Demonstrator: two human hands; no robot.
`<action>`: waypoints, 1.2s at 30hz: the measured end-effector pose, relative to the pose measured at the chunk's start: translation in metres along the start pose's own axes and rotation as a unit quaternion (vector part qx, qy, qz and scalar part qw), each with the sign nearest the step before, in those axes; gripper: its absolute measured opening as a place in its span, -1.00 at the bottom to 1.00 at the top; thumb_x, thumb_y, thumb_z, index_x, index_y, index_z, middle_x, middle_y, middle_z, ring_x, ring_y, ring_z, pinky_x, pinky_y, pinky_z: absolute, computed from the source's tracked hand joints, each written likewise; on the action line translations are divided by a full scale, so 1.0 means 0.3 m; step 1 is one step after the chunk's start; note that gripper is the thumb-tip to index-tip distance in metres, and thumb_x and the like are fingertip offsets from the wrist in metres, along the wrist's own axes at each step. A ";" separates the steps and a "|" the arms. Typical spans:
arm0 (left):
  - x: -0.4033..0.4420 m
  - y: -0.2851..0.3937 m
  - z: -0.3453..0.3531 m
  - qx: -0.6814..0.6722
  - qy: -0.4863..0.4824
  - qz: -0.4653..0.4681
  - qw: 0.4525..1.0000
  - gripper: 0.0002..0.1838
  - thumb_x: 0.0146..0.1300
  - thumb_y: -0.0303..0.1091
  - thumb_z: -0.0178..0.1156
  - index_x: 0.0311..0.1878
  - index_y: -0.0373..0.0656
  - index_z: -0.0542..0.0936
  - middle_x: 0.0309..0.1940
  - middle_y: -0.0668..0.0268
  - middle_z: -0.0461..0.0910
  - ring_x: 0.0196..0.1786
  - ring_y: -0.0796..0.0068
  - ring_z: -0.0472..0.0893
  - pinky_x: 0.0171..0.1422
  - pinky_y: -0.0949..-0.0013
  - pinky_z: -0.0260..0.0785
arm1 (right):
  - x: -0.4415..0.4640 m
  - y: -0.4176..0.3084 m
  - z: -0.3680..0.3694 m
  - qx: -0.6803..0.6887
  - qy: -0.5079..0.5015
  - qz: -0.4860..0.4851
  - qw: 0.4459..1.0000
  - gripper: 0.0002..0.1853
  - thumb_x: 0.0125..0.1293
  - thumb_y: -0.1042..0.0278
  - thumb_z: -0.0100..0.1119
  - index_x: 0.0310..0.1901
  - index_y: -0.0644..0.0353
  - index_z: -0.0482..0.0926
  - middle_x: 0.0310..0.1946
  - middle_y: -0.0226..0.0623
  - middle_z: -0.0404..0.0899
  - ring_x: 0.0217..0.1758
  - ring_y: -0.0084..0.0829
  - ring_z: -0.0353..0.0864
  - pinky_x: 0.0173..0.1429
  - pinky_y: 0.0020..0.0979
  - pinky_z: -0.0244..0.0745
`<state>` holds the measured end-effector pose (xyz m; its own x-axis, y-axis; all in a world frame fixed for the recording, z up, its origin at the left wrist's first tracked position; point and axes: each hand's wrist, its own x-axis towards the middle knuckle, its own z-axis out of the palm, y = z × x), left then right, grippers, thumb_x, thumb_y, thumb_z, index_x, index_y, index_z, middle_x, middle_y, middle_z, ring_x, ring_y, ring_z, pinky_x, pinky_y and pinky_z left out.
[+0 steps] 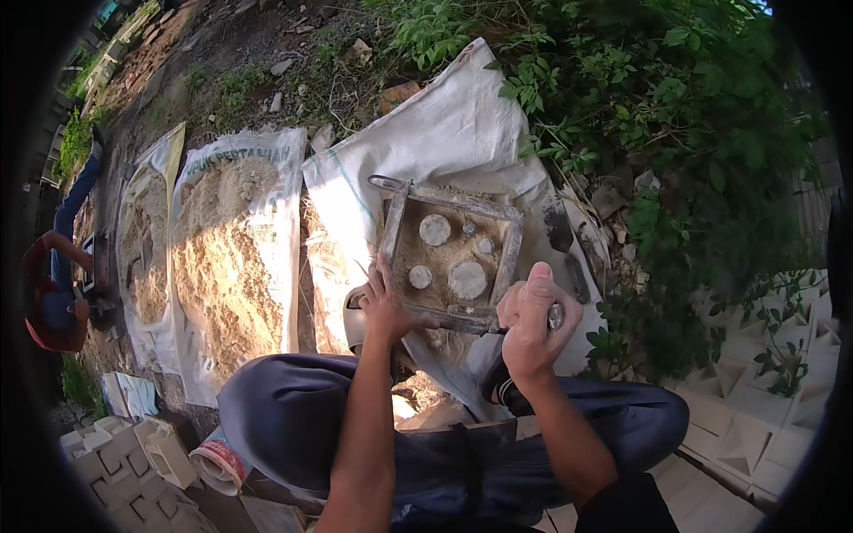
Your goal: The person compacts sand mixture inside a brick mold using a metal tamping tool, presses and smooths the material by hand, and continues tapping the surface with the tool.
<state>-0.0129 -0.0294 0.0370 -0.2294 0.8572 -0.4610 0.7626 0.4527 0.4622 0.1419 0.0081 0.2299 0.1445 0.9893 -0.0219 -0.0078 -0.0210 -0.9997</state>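
A square frame (510, 251) filled with sand lies on a white sack (444, 115). Several pale round discs of different sizes, among them a large one (466, 280) and another (434, 230), sit in the sand. At the frame's lower left corner, my left hand (386, 306) rests with its fingers spread, holding nothing. My right hand (538, 324) is closed around the handle of a tool (555, 315), thumb up, beside the lower right corner. The tool's dark blade (471, 322) lies along the frame's near edge.
Sand heaps (227, 258) cover sacks on the left. Another person (58, 306) crouches at far left. Dark tools (577, 275) lie right of the frame. Green plants (666, 133) grow at the upper right. A bucket (218, 464) and pale blocks (107, 462) stand at lower left.
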 end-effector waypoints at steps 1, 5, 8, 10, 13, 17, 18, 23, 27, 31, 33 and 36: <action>0.000 -0.001 0.005 -0.001 -0.001 -0.006 1.000 0.75 -0.70 0.17 0.63 0.49 -0.06 -0.44 0.48 -0.03 -0.19 0.45 -0.13 0.04 0.39 -0.18 0.03 | -0.002 -0.017 0.005 0.018 0.001 -0.030 0.999 -0.48 0.48 0.22 -0.09 -0.68 0.29 0.34 -0.79 -0.50 0.28 -0.72 -0.67 0.23 -0.61 -0.48 0.05; 0.004 0.005 -0.015 0.004 0.004 -0.010 1.000 0.75 -0.70 0.15 0.64 0.49 -0.02 -0.46 0.49 -0.02 -0.21 0.45 -0.12 0.04 0.40 -0.15 0.04 | 0.004 0.259 0.021 -0.035 0.001 -0.069 0.997 -0.50 0.45 0.24 -0.05 -0.68 0.26 0.33 -0.80 -0.50 0.26 -0.72 -0.67 0.22 -0.62 -0.45 0.03; 0.017 -0.015 -0.026 0.016 -0.037 -0.009 0.999 0.65 -0.51 -0.05 0.66 0.49 -0.04 -0.44 0.46 -0.05 -0.03 0.41 -0.01 0.19 0.39 0.03 0.15 | 0.037 0.167 0.052 -0.035 0.002 -0.008 0.999 -0.51 0.46 0.20 -0.06 -0.69 0.12 0.22 -0.79 -0.52 0.19 -0.74 -0.65 0.13 -0.62 -0.50 0.08; 0.058 -0.090 -0.043 -0.164 -0.055 0.031 0.984 0.55 -0.39 -0.11 0.62 0.50 -0.08 -0.40 0.29 -0.06 0.21 0.29 0.04 0.34 0.32 0.09 0.24 | 0.043 0.152 0.046 -0.007 -0.023 -0.003 1.000 -0.53 0.44 0.21 -0.03 -0.68 0.11 0.23 -0.79 -0.53 0.19 -0.74 -0.64 0.14 -0.61 -0.48 0.10; 0.170 -0.271 0.111 -0.392 -0.045 -0.010 0.919 0.04 -0.02 -0.21 0.45 0.48 -0.17 0.04 -0.14 0.08 0.61 -0.14 0.33 0.63 -0.01 0.36 0.47 | 0.024 0.190 0.031 0.023 -0.080 -0.016 0.996 -0.56 0.40 0.26 0.02 -0.67 0.09 0.23 -0.79 -0.54 0.17 -0.74 -0.63 0.12 -0.60 -0.46 0.12; 0.146 -0.279 0.136 -0.379 -0.034 -0.059 0.923 -0.42 0.23 -0.08 0.23 0.23 -0.24 0.44 -0.13 0.10 0.61 -0.22 0.39 0.61 -0.16 0.35 0.45 | 0.040 0.360 -0.001 0.096 -0.117 0.047 0.987 -0.57 0.33 0.33 0.06 -0.68 0.04 0.17 -0.79 -0.56 0.13 -0.76 -0.61 0.06 -0.58 -0.43 0.12; 0.140 -0.252 0.121 -0.323 -0.009 -0.077 0.943 -0.47 0.30 -0.03 0.16 0.17 -0.26 0.49 -0.15 0.10 0.61 -0.23 0.40 0.60 -0.15 0.37 0.43 | 0.028 0.291 0.017 0.071 -0.072 0.042 0.994 -0.58 0.31 0.33 0.06 -0.68 0.02 0.14 -0.79 -0.57 0.11 -0.78 -0.61 0.03 -0.61 -0.44 0.07; 0.120 -0.211 0.086 -0.322 -0.006 -0.102 0.941 -0.35 0.36 0.15 -0.03 0.20 -0.27 0.45 -0.02 -0.08 0.58 0.09 0.17 0.56 0.18 0.23 0.33 | 0.019 0.154 0.042 0.100 -0.012 0.020 0.995 -0.58 0.29 0.33 0.08 -0.68 0.02 0.15 -0.79 -0.55 0.11 -0.79 -0.62 0.01 -0.65 -0.45 0.01; 0.085 -0.196 0.048 -0.318 0.005 -0.051 0.947 -0.37 0.41 0.12 -0.13 0.22 -0.28 0.43 0.06 -0.14 0.53 0.18 0.00 0.49 0.24 0.17 0.28 | 0.006 0.106 0.056 0.113 -0.061 -0.006 0.992 -0.65 0.31 0.39 0.06 -0.66 0.09 0.30 -0.76 -0.55 0.24 -0.75 -0.66 0.14 -0.64 -0.48 0.05; 0.087 -0.188 0.061 -0.286 -0.006 -0.048 0.957 -0.37 0.42 0.10 -0.14 0.25 -0.28 0.39 0.09 -0.12 0.51 0.19 0.02 0.49 0.23 0.17 0.29 | -0.052 0.294 0.109 0.045 -0.070 0.015 0.996 -0.60 0.33 0.37 0.05 -0.68 0.09 0.23 -0.76 -0.55 0.19 -0.74 -0.66 0.12 -0.62 -0.47 0.04; 0.101 -0.200 0.065 -0.253 -0.015 -0.079 0.964 -0.34 0.43 0.13 -0.17 0.27 -0.30 0.38 0.10 -0.10 0.51 0.19 0.05 0.49 0.23 0.18 0.30 | -0.042 0.307 0.110 0.008 -0.049 0.011 0.999 -0.57 0.34 0.35 0.04 -0.68 0.06 0.17 -0.76 -0.57 0.13 -0.73 -0.66 0.06 -0.61 -0.47 -0.01; 0.125 -0.228 0.090 -0.269 -0.029 -0.052 0.961 -0.31 0.43 0.16 -0.22 0.28 -0.30 0.38 0.12 -0.09 0.50 0.22 0.06 0.47 0.26 0.19 0.29 | -0.015 0.250 0.081 0.081 -0.097 0.053 0.991 -0.66 0.34 0.35 0.06 -0.62 0.15 0.37 -0.75 -0.52 0.34 -0.71 -0.65 0.26 -0.59 -0.47 0.12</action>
<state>-0.0574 -0.0349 -0.0324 -0.2422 0.7921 -0.5603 0.3098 0.6104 0.7290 0.1166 0.0055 0.1551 -0.0588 0.9923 -0.1088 -0.1741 -0.1176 -0.9777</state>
